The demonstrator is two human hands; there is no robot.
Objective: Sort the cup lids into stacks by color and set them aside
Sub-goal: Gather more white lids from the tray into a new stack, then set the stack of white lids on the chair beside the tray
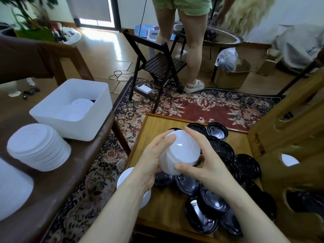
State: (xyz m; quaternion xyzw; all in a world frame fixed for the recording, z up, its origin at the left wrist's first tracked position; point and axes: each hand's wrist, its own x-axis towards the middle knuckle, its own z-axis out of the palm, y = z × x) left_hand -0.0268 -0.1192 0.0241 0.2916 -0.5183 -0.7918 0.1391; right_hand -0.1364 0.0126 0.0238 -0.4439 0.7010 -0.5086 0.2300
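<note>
While both hands cradle a short stack of white lids (179,151) above the wooden counter (157,204), the left hand (152,163) curls round its near-left side and the right hand (201,165) pinches its lower rim. The finished white stack (37,146) lies well off to the left, on the left hand's side; loose black lids (245,165) spread rightward.

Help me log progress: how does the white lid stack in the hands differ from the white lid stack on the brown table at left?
The held stack is gripped between the left hand and right hand above the wooden tray; the table stack rests untouched on the brown table. The held stack is tipped on its side; the table stack sits flat, leaning slightly. Both are white lids nested together.
</note>
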